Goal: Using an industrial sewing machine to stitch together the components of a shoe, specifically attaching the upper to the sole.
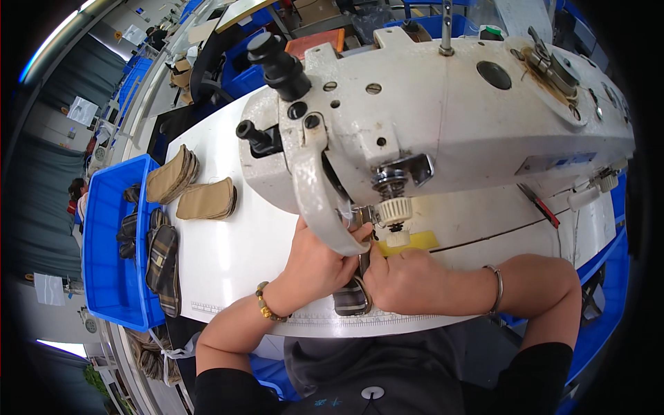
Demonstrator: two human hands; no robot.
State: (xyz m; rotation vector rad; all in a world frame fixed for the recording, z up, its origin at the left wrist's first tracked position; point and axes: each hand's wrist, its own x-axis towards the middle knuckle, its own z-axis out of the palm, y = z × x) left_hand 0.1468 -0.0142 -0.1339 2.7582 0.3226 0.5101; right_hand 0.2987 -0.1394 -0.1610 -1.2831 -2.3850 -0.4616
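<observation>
A dark plaid fabric piece (pixel 351 299) lies under the head of a white sewing machine (pixel 443 104), its near end sticking out toward me over the table's ruler strip. From the left my left hand (pixel 315 257) grips the piece, with bent fingers close to the needle area; the machine's curved white lever (pixel 319 187) hides part of them. My right hand (pixel 407 280) is closed on the right side of the same piece, thumb and index finger pinching near the needle. The needle and the fabric's far end are hidden behind the machine parts and my fingers.
Stacked tan fabric pieces (pixel 207 199) lie on the white table (pixel 228 263) at the left. Beside them, plaid pieces (pixel 163 266) lean at a blue bin (pixel 114 304). Red-handled snippers (pixel 546 207) rest at the right, and a yellow strip (pixel 418 241) lies behind my right hand.
</observation>
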